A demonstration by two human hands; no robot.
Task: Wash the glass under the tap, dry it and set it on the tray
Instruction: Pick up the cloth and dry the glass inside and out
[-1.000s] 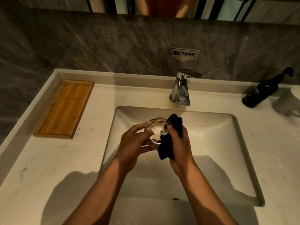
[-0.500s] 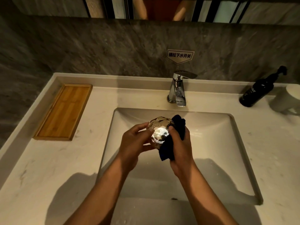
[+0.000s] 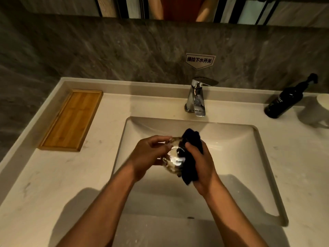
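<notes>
Over the middle of the basin (image 3: 231,175) I hold a clear faceted glass (image 3: 173,158). My left hand (image 3: 148,156) grips its left side. My right hand (image 3: 201,163) presses a dark blue cloth (image 3: 192,150) against the glass's right side, and part of the cloth reaches over its rim. The chrome tap (image 3: 195,98) stands behind the basin with no water running. An empty wooden tray (image 3: 71,120) lies on the counter at the far left.
A black pump bottle (image 3: 284,100) stands at the back right beside a white object (image 3: 323,102) cut off by the frame edge. The pale counter (image 3: 44,184) surrounds the basin. A grey stone wall with a small sign (image 3: 200,60) rises behind the tap.
The glass has turned in my hands: its reflective bottom now faces me more. The cloth has shifted over the rim. Both hands stay above the basin.
</notes>
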